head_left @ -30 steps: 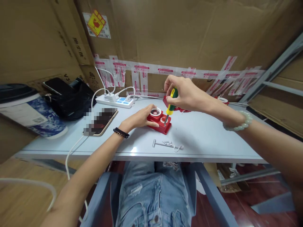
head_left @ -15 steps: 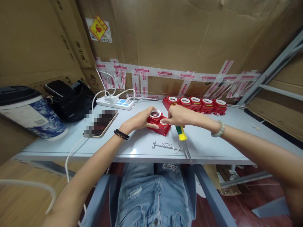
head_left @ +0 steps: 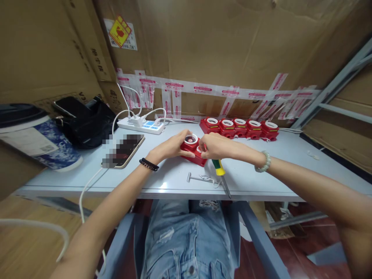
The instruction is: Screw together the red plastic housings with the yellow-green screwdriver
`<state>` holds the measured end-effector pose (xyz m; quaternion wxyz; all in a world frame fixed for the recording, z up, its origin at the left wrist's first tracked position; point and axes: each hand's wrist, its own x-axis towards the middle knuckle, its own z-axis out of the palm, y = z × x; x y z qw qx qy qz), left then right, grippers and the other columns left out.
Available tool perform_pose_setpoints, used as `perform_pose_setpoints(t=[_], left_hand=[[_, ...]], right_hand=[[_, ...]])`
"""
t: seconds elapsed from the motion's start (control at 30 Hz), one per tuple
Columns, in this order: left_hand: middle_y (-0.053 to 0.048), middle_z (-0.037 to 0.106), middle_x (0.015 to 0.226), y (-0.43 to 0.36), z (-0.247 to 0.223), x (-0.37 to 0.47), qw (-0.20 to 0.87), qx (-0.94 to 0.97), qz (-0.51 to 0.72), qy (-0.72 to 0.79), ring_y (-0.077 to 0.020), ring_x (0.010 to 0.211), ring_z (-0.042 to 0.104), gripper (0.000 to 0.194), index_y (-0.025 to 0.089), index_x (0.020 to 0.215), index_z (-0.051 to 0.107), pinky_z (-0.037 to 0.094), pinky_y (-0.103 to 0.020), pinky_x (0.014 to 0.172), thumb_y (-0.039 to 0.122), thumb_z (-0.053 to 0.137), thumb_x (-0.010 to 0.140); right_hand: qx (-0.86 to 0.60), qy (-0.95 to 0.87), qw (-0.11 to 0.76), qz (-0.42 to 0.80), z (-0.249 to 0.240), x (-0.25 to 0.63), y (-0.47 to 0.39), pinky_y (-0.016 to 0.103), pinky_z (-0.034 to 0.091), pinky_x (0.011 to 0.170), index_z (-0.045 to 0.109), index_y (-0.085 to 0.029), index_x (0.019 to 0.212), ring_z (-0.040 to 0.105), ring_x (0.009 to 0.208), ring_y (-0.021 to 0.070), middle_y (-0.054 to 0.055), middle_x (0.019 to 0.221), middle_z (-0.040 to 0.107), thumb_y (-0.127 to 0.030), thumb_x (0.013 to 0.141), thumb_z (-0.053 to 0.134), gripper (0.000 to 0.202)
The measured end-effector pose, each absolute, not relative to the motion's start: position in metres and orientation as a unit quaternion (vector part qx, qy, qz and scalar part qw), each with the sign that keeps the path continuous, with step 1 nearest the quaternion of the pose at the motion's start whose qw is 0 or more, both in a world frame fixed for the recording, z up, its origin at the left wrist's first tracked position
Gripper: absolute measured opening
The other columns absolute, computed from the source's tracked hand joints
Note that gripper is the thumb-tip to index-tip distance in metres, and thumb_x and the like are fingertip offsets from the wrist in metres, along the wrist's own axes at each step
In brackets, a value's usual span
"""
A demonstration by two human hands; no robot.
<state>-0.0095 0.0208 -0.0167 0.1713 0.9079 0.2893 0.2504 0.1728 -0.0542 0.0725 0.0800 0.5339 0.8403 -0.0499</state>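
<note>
A red two-socket part (head_left: 194, 150) with white rings lies on the pale table (head_left: 162, 182) in front of me. My left hand (head_left: 171, 147) grips its left end. My right hand (head_left: 216, 146) touches the right end with its fingertips while it holds a screwdriver (head_left: 219, 171) with a green and yellow handle; the shaft points down toward the table's front edge. Several small screws and a metal pin (head_left: 203, 178) lie just in front of the part.
A row of several red parts (head_left: 240, 128) stands at the back right. A white power strip (head_left: 142, 124) with cables, a phone (head_left: 124, 149), a black bag (head_left: 87, 120) and a blue-and-white tub (head_left: 35, 139) are on the left. Cardboard walls surround the table.
My right hand came down from driving the screwdriver upright into the part; it now rests at the part's right end with the screwdriver tip swung toward me.
</note>
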Motion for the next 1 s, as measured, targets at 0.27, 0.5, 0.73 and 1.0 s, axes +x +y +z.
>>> perform_pose_setpoints(t=[0.27,0.5,0.73,1.0], left_hand=[[-0.014,0.054,0.126,0.019,-0.017,-0.010,0.183,0.900,0.251,0.304,-0.0291,0.111,0.057,0.067,0.022,0.119,0.040,0.046,-0.044,0.094,0.055,0.071,0.071],[-0.013,0.056,0.123,0.020,-0.017,-0.010,0.206,0.888,0.272,0.307,-0.0288,0.109,0.057,0.066,0.022,0.117,0.042,0.046,-0.045,0.093,0.055,0.072,0.070],[-0.012,0.054,0.123,0.023,-0.013,-0.008,0.202,0.847,0.372,0.322,-0.0282,0.112,0.057,0.067,0.019,0.118,0.042,0.046,-0.041,0.095,0.056,0.071,0.070],[-0.010,0.056,0.117,0.029,-0.016,0.005,0.089,0.810,0.499,0.294,-0.0257,0.108,0.058,0.069,0.020,0.116,0.044,0.046,-0.038,0.096,0.058,0.075,0.067]], right_hand=[[0.513,0.840,0.129,-0.121,0.069,0.179,-0.060,0.026,0.038,0.049,0.069,-0.015,0.077,0.060,0.056,0.0177,0.006,0.061,0.065,-0.031,0.069,0.061,0.020],[0.538,0.831,-0.045,-0.136,0.084,0.197,-0.052,0.023,0.037,0.048,0.064,-0.015,0.071,0.051,0.049,0.0106,0.002,0.057,0.059,-0.033,0.075,0.060,0.019],[0.535,0.665,-0.395,-0.340,0.081,0.234,-0.030,0.022,0.043,0.049,0.059,-0.017,0.077,0.054,0.050,0.0099,-0.003,0.052,0.054,-0.046,0.072,0.071,0.032],[0.492,0.582,-0.312,-0.568,0.038,0.228,-0.013,0.021,0.037,0.034,0.045,-0.019,0.056,0.041,0.034,0.0073,-0.004,0.038,0.042,-0.057,0.076,0.065,0.048]])
